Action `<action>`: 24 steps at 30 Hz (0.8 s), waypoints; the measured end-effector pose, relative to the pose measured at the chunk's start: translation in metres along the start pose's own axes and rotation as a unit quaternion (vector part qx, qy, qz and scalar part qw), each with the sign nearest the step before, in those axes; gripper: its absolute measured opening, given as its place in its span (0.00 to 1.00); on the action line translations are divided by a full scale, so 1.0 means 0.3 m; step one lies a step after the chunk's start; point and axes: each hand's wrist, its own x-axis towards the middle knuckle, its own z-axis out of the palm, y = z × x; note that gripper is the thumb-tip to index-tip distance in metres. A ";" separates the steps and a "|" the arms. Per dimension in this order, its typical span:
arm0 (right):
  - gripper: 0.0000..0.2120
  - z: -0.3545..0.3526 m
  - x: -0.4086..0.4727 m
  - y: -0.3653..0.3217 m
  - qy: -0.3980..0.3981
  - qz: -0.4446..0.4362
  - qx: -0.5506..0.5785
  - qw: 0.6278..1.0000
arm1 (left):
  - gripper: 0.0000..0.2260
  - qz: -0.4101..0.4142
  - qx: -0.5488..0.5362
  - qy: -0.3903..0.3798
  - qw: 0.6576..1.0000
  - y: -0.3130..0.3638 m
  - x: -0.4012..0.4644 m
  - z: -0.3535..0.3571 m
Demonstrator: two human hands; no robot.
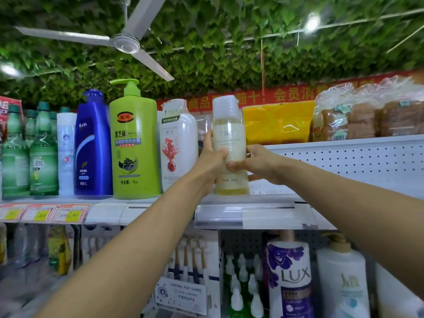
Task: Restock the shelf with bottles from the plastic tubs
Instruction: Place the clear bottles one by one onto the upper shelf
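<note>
Both hands point(236, 164) gripping clear bottle point(229, 134) upright at shelf point(252, 203) edge, fingers covering label middle, small print unreadable

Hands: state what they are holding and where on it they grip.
Both hands hold one clear bottle of pale yellow liquid with a white cap. The left hand and the right hand wrap its middle from opposite sides, its base at the shelf.

Single head-worn wide-angle view, tilted upward and forward. Close to the shelf point(252, 204), which crosses mid-frame; leafy ceiling point(229, 42) fills the upper half, lower shelf goods along the bottom.
</note>
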 end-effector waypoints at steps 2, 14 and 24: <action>0.25 -0.002 0.016 0.007 0.005 0.005 -0.004 1.000 | 0.29 0.002 0.000 0.003 1.000 -0.009 0.012 0.006; 0.24 -0.007 0.100 0.041 0.003 0.033 -0.002 0.999 | 0.29 -0.017 0.017 0.023 0.999 -0.048 0.097 0.023; 0.24 0.018 0.096 0.026 0.021 0.048 -0.024 0.998 | 0.30 -0.040 0.027 0.038 0.998 -0.039 0.105 0.037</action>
